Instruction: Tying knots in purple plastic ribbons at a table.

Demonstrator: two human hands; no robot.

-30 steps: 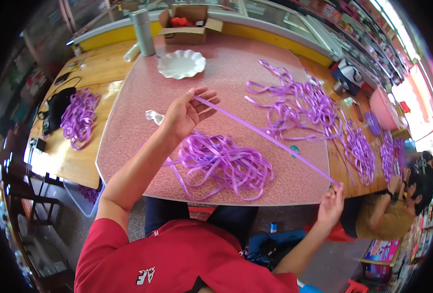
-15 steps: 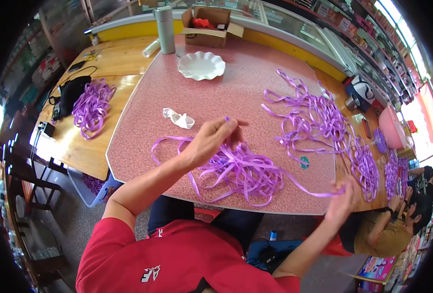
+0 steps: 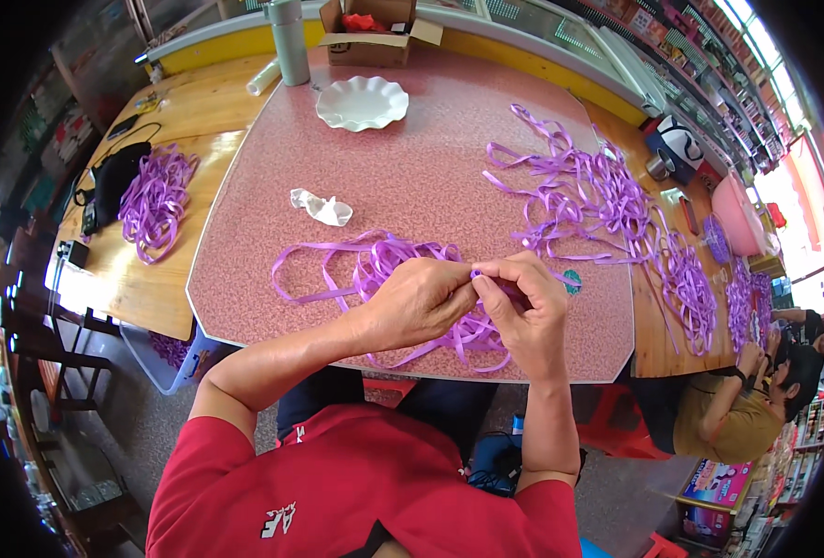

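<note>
Over the loose ribbon (image 3: 380, 264), my left hand (image 3: 418, 299) and right hand (image 3: 531, 314) meet.
Both pinch a purple bit (image 3: 476, 274); the ribbon looks unfinished.

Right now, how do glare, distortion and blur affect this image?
Head view: fisheye bends the yellow band, darkness rings the frame; head view: glare whitens patches of the wooden table at left, the opening at right is blown out; head view: left hand and right hand look fairly sharp.

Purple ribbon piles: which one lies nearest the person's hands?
The ribbon pile partly hidden behind the left hand and right hand; the others lie farther off.
</note>
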